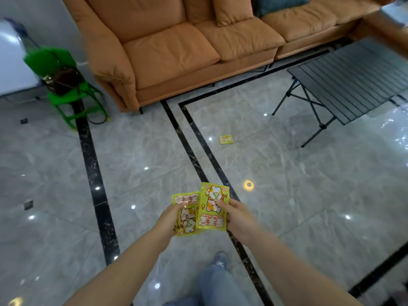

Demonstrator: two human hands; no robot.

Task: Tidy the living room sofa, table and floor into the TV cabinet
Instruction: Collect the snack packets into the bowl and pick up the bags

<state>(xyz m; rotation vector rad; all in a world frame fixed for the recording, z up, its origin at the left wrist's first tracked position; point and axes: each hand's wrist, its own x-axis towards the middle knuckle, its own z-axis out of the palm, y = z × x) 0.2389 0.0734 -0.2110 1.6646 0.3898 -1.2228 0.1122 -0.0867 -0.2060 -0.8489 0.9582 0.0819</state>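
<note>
Two yellow packets printed with a cartoon cat are held in front of me above the tiled floor. My left hand (169, 218) grips the left packet (187, 214) by its left edge. My right hand (237, 217) pinches the right packet (213, 206), thumb on its front; this packet overlaps the left one. A third yellow packet (226, 139) lies flat on the floor farther ahead, between me and the orange sofa (176, 54). The TV cabinet is out of view.
A dark slatted folding table (353, 80) stands at the right, in front of the sofa. A green chair (66, 93) with a dark bag on it stands left of the sofa. My shoe (220, 259) shows below my hands. Glossy grey tiles with black bands cover the floor.
</note>
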